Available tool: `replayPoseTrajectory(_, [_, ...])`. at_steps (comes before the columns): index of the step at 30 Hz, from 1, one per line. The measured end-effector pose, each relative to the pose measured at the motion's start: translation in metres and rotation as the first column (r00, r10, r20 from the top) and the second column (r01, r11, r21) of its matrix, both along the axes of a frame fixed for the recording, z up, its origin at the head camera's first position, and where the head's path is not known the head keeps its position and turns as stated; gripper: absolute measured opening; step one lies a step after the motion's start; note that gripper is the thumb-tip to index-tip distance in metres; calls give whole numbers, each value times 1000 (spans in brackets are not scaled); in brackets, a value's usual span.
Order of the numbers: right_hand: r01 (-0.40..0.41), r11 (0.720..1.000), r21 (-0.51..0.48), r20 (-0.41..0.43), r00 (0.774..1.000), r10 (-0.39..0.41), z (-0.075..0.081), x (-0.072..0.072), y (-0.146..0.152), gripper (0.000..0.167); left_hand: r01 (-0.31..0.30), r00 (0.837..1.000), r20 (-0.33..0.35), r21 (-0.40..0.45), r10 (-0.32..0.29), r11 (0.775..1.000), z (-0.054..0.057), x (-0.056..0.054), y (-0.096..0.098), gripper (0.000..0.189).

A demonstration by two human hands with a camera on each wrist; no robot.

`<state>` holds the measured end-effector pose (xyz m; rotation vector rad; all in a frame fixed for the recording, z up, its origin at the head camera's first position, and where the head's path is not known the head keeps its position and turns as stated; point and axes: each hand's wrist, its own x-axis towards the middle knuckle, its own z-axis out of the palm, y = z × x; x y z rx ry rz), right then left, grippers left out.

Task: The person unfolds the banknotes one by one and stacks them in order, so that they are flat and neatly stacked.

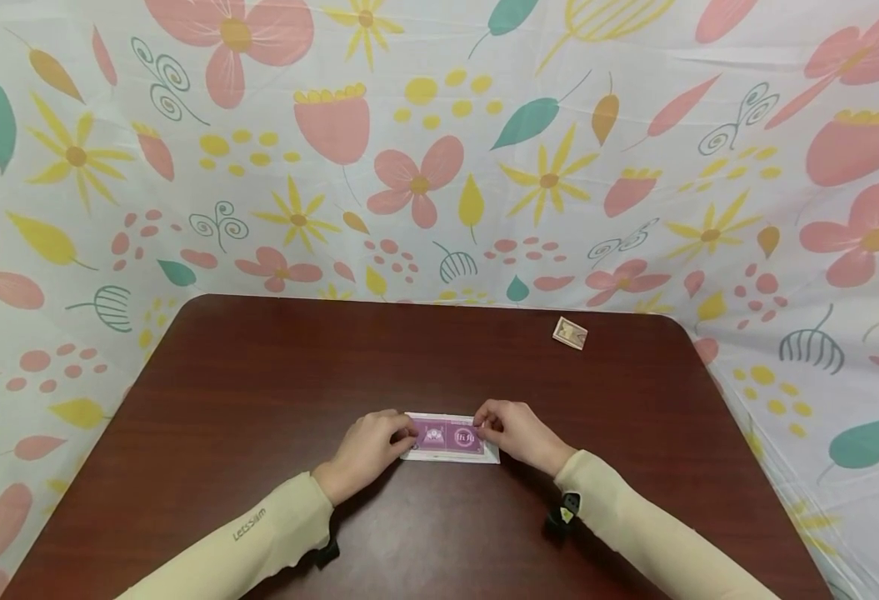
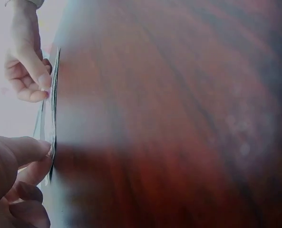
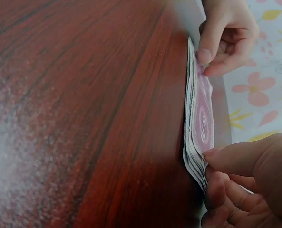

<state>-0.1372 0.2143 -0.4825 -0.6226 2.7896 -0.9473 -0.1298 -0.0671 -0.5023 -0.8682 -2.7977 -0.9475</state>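
A purple printed paper slip [image 1: 448, 436] lies lengthwise on top of a slightly larger white stack of paper sheets [image 1: 450, 457], near the middle of the table. My left hand [image 1: 370, 448] pinches the slip's left end between thumb and fingers. At the opposite end, the thumb and forefinger of my right hand [image 1: 523, 434] pinch the slip's right end. In the right wrist view several thin sheet edges [image 3: 190, 109] show beneath the purple slip, and the stack bends up toward the right hand's fingertips. The left wrist view sees the stack [image 2: 55, 99] almost edge-on.
A small beige printed piece of paper [image 1: 570, 333] lies at the back right of the dark wood table [image 1: 297, 358]. Behind and beside the table hangs a white cloth [image 1: 454, 108] with floral prints.
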Motion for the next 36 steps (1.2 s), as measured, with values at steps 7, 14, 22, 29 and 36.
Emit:
replayPoseTrajectory(7, [-33,999,36,-98,995,36,-4,0,4,6,-17,1000,-12,-8,17,1000,-2,1,-1,5])
replayPoseTrajectory(14, [67,997,-26,-110,991,-70,-4,-21,34,5,-21,1000,-21,-12,21,1000,-4,3,-1,5])
replayPoseTrajectory(22, [308,951,-40,-83,947,-310,5,-59,96,12,-28,1000,14,-2,28,1000,-2,1,-3,8])
replayPoseTrajectory(29, [427,904,-9,-79,901,-426,5,-84,142,25,-19,999,35,1,19,1000,-3,-1,-3,8])
replayPoseTrajectory(36, [470,883,24,-66,882,-467,0,-101,168,30,-12,999,43,14,11,1000,-2,-2,-3,8])
